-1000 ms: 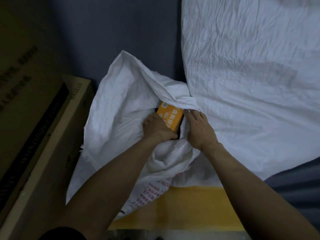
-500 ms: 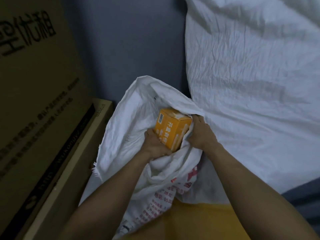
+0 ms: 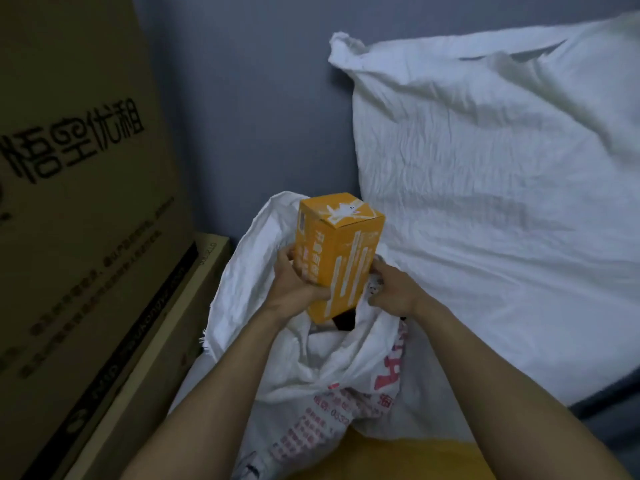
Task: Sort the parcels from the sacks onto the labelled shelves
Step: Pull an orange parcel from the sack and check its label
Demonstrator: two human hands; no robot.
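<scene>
An orange carton parcel [image 3: 341, 254] with white print stands upright, lifted almost clear of the mouth of a white woven sack [image 3: 311, 368]. My left hand [image 3: 294, 282] grips the carton's lower left side, fingers wrapped round its front. My right hand [image 3: 393, 289] is curled on the sack's rim just right of the carton, pinching the white fabric. The carton's bottom edge sits over the dark sack opening. What else lies inside the sack is hidden.
A second, full white sack [image 3: 502, 202] leans against the grey wall at right. Large brown cardboard boxes [image 3: 79, 209] with black print stand stacked at left. A yellow surface [image 3: 398, 459] shows at the bottom edge.
My left hand has raised the orange carton up out of the sack, from half buried to nearly free. My right hand stays on the sack's rim. The view has tilted upward.
</scene>
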